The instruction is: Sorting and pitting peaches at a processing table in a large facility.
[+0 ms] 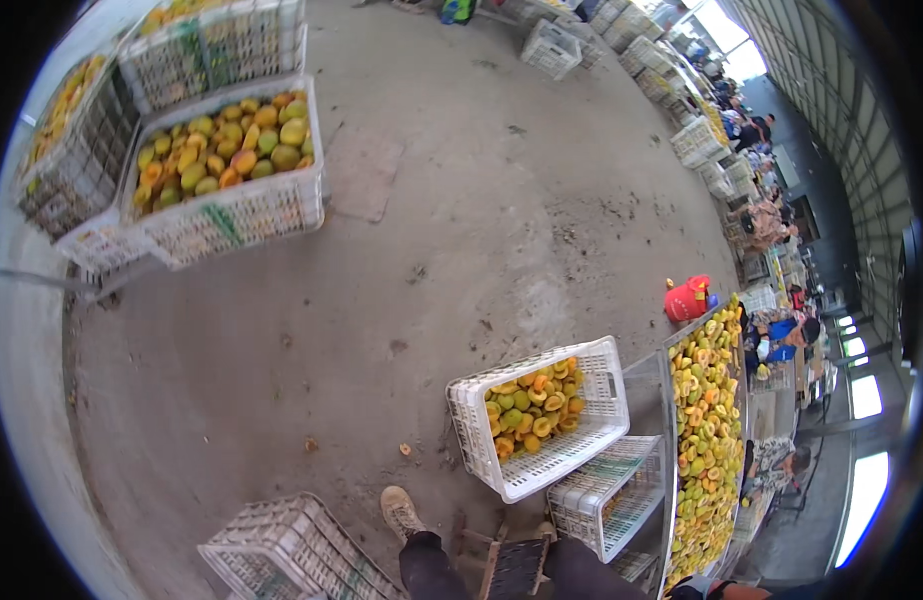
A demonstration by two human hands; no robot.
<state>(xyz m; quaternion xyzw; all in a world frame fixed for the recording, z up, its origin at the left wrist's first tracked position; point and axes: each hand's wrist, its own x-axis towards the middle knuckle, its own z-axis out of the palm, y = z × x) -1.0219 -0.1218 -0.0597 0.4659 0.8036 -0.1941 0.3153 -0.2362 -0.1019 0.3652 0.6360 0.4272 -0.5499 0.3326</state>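
Note:
Neither of my hands can be made out in the head view. Before me, a white plastic crate (pixel 540 480) is tilted, with halved yellow stone fruit (pixel 536 409) gathered at its far side. It rests against another white crate (pixel 615 465) lying beneath it. To the right runs a long sorting table (pixel 665 450) heaped with fruit halves (pixel 705 420). By my left leg (pixel 431 566) stands another white crate (pixel 281 525), cut off by the lower edge. A low stool with a dark woven seat (pixel 515 566) is between my legs.
Stacked crates of fruit (pixel 236 217) stand at the upper left. A red bucket (pixel 686 300) sits by the table's far end. People (pixel 780 334) work along the table's other side. At the lower right edge is part of an arm (pixel 735 592), owner unclear. Fruit scraps (pixel 405 449) dot the concrete floor.

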